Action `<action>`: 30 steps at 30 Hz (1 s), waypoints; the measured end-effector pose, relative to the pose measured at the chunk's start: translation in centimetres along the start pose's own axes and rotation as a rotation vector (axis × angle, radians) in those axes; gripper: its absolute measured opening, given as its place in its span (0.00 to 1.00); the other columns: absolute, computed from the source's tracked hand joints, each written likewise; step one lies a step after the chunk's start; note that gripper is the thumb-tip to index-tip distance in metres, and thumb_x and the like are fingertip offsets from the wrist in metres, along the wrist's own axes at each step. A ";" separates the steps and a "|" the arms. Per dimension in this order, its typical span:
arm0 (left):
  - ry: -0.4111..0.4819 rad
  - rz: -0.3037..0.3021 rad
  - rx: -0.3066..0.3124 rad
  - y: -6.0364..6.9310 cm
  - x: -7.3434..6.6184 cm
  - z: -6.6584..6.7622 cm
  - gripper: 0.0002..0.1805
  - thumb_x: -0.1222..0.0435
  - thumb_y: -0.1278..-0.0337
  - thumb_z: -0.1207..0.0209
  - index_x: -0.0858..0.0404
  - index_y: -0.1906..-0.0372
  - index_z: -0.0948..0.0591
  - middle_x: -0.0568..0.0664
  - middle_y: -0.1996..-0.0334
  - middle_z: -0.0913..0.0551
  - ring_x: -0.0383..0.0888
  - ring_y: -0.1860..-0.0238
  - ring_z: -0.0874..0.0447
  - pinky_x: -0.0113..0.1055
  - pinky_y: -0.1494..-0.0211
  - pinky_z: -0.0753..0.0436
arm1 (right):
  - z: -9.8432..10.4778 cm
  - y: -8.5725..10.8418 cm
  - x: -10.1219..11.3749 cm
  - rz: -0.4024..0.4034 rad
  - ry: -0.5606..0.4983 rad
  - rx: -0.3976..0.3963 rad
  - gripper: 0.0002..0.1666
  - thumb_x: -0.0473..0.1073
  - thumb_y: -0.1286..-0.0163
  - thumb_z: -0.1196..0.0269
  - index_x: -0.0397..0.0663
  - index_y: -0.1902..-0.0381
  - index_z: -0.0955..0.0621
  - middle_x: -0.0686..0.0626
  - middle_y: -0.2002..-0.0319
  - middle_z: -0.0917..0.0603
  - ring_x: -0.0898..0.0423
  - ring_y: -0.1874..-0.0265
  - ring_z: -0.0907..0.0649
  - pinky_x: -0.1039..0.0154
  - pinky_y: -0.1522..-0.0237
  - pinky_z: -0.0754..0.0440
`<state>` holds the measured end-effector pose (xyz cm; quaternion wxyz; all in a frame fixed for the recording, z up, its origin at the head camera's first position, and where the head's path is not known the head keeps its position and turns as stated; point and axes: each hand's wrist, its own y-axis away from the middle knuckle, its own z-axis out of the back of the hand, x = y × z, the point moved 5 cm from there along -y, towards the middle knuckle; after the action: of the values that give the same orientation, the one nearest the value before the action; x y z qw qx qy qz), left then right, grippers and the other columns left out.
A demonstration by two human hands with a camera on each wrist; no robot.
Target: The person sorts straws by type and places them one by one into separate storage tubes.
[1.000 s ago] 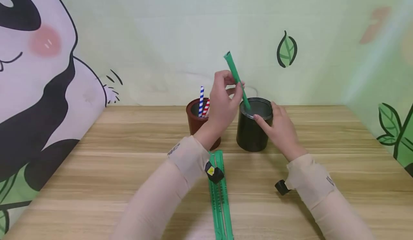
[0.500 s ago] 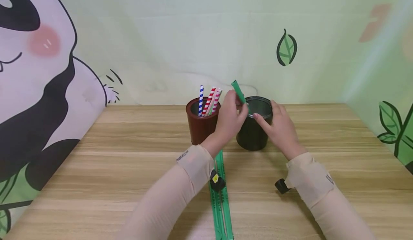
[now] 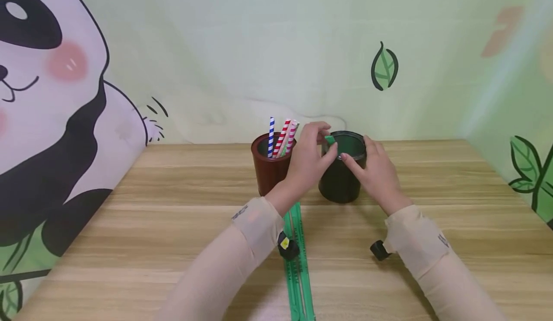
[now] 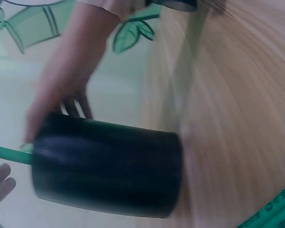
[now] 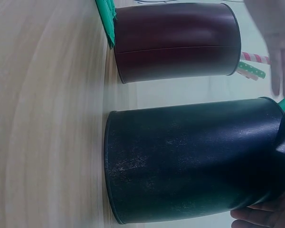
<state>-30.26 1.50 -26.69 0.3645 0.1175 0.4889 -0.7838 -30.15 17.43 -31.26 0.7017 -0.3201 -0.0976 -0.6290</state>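
My right hand (image 3: 378, 172) holds the black cylindrical cup (image 3: 340, 186), its thumb at the near rim and fingers on the right side. My left hand (image 3: 308, 155) is over the cup's left rim. Between its loosened fingers shows the top of a slim green wrapped stick (image 3: 330, 139). In the left wrist view this green stick (image 4: 12, 155) runs into the cup's mouth, with fingertips on either side of it. Straight left fingers (image 5: 281, 66) appear in the right wrist view. The stick's lower part is hidden inside the cup.
A dark red cup (image 3: 270, 174) stands left of the black one, holding several striped paper straws (image 3: 282, 136). Several green wrapped sticks (image 3: 301, 263) with dark print lie on the wooden table (image 3: 173, 244) under my left wrist. A printed backdrop (image 3: 216, 71) rises behind.
The left hand lowers towards the black cup and shifts right. The green stick goes down into the cup, sliding past the fingers lately. My right hand stays on the cup.
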 end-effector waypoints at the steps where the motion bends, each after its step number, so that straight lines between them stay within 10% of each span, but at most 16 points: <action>1: 0.009 -0.005 -0.009 0.1 -0.2 0.4 0.20 0.68 0.41 0.39 0.68 0.45 0.30 0.57 0.53 0.23 0.46 0.55 0.19 0.29 0.46 0.19 | 0.0 0.0 0.0 -0.004 0.000 0.002 0.54 0.70 0.31 0.52 0.30 0.28 0.46 0.30 0.31 0.38 0.34 0.34 0.33 0.38 0.35 0.34; 14: 0.065 -0.038 0.019 4.5 -2.5 4.2 0.18 0.69 0.45 0.37 0.69 0.49 0.26 0.57 0.57 0.20 0.46 0.59 0.19 0.35 0.59 0.16 | 0.3 0.0 -0.2 -0.011 0.002 0.006 0.54 0.71 0.32 0.53 0.32 0.27 0.46 0.31 0.31 0.38 0.34 0.34 0.33 0.37 0.35 0.34; 22: 0.246 0.270 0.170 8.6 -0.6 5.2 0.17 0.71 0.45 0.37 0.65 0.51 0.27 0.55 0.60 0.21 0.43 0.63 0.22 0.27 0.62 0.20 | 0.0 0.1 -0.3 -0.005 0.010 0.018 0.54 0.71 0.32 0.53 0.32 0.27 0.46 0.31 0.32 0.37 0.34 0.35 0.32 0.37 0.35 0.33; 30: 0.229 0.430 0.262 11.9 1.2 5.3 0.15 0.71 0.45 0.37 0.62 0.53 0.24 0.52 0.60 0.20 0.41 0.62 0.21 0.29 0.60 0.21 | 0.1 0.2 -0.2 -0.006 0.020 0.020 0.55 0.72 0.32 0.54 0.32 0.27 0.47 0.31 0.32 0.37 0.34 0.36 0.31 0.38 0.36 0.31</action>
<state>-22.07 -6.65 -32.79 0.4463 0.3526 0.3852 -0.7267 -29.99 17.67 -31.32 0.7039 -0.3064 -0.0980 -0.6333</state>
